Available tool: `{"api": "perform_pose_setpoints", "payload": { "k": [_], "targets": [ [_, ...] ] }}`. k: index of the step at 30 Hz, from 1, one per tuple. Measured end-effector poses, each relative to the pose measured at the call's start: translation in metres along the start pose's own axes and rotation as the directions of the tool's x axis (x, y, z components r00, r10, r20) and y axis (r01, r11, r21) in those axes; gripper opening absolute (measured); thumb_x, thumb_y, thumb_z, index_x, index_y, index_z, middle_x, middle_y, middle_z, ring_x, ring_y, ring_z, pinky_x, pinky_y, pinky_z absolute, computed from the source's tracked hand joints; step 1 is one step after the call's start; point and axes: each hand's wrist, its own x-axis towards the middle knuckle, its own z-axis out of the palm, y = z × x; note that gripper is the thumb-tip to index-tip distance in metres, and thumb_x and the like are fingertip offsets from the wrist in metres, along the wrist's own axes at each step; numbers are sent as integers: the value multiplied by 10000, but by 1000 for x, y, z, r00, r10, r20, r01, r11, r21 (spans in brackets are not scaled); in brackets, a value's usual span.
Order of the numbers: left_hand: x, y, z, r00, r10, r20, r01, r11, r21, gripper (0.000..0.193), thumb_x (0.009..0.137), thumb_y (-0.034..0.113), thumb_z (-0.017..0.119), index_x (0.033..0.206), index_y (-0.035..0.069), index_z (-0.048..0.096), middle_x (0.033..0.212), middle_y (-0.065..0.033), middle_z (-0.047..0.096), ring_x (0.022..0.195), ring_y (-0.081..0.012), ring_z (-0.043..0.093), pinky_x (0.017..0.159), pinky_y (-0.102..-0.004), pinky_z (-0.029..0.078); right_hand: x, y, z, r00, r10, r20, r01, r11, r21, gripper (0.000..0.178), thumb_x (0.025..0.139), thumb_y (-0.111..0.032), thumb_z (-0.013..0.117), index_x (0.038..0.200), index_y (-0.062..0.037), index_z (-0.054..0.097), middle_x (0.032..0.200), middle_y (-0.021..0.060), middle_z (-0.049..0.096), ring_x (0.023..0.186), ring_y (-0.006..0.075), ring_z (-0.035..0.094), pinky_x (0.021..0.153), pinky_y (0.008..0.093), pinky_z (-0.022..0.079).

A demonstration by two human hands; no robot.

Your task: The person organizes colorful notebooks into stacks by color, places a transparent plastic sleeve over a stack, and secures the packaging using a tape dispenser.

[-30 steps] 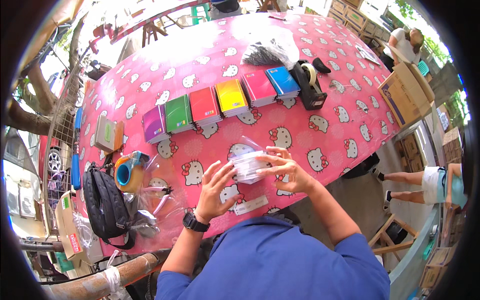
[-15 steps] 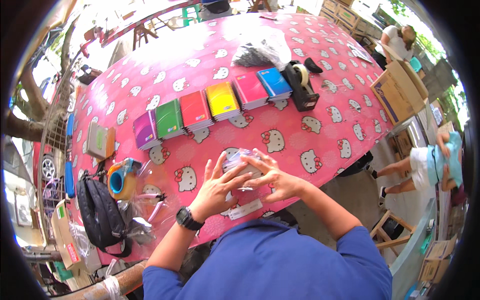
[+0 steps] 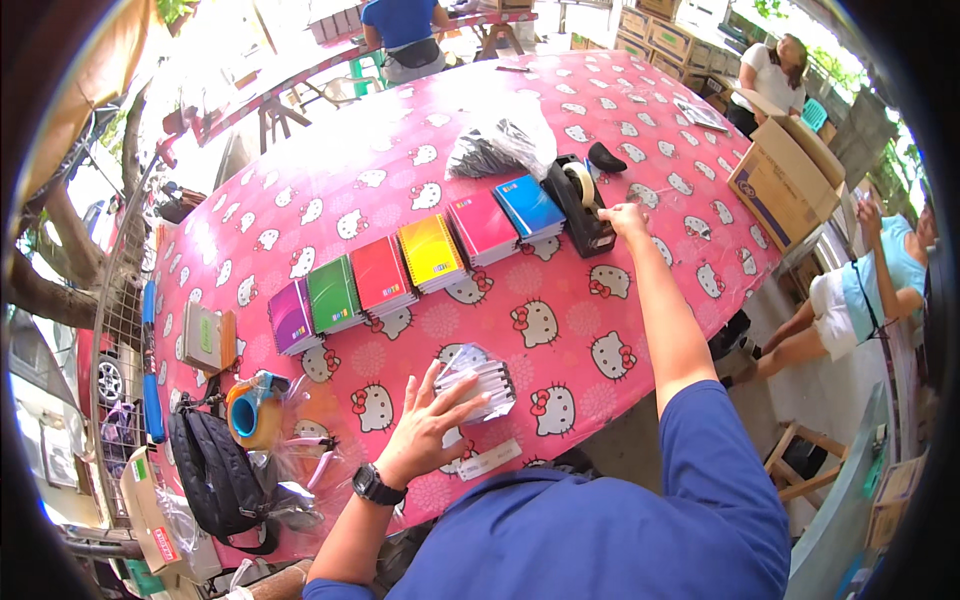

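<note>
- Head view, left hand [image 3: 432, 432]: its fingers are fanned wide, resting over the near-left part of a clear-wrapped bundle of white-edged pads [image 3: 490, 386]; the bundle lies under and just right of those fingers, probably steadied so that it neither slides nor lets its wrap spring loose.
- Head view, right hand [image 3: 626, 220]: the arm is stretched far out, its fingers drawn narrow at the near end of a black tape dispenser [image 3: 592, 238]; whether they pinch any tape I cannot tell; the bundle lies well nearer and to its left.
- Head view, around them: a row of coloured spiral notebooks [image 3: 381, 273] lies beyond the left hand, seemingly ranked for easy counting; a white strip [image 3: 490, 460] lies just right of that hand's wrist.
</note>
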Motion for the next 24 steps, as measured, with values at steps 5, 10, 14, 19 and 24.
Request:
{"api": "perform_pose_setpoints", "payload": {
  "k": [5, 10, 14, 19, 24],
  "targets": [
    [-2, 1, 0, 1000, -25, -3, 25, 1000, -5, 718, 620, 144, 668, 1294, 320, 492, 1433, 41, 360, 1378, -363, 154, 1081, -605, 103, -31, 20, -5, 938, -308, -157, 345, 811, 472, 206, 807, -269, 682, 804, -63, 677, 723, 35, 643, 635, 139, 563, 599, 283, 444],
    [6, 1, 3, 1000, 13, 2, -13, 999, -43, 719, 620, 129, 672, 1292, 310, 492, 1442, 36, 347, 1383, -348, 147, 1078, -617, 99, -42, 68, -3, 825, -85, 559, -493, 377, 784, 166, 846, -232, 667, 778, -101, 590, 628, -41, 522, 461, 24, 376, 387, 181, 293],
    [-6, -5, 0, 999, -30, 25, 29, 999, 25, 711, 626, 155, 704, 1292, 291, 495, 1449, 9, 337, 1381, -352, 157, 1082, -598, 109, -103, -30, 0, 561, -280, 779, -471, 666, 579, 111, 831, -180, 671, 802, -108, 592, 648, -54, 504, 475, 15, 356, 407, 167, 258],
    [1, -3, 1, 999, 10, 47, -12, 999, 44, 788, 605, 210, 735, 1329, 330, 447, 1462, 3, 311, 1385, -354, 138, 1087, -593, 96, -233, -114, -55, 219, -644, 733, 96, 762, 641, 194, 859, -222, 639, 813, -33, 646, 660, -13, 581, 542, 47, 475, 486, 209, 360],
    [-2, -6, -2, 998, 14, 61, -18, 998, 63, 834, 587, 261, 765, 1346, 341, 427, 1475, -20, 286, 1384, -378, 117, 1086, -590, 100, -270, -142, -47, 217, -592, 776, 510, 747, 427, 250, 807, -249, 681, 774, -3, 657, 615, 46, 606, 571, 113, 545, 541, 290, 434]
  ]
}}
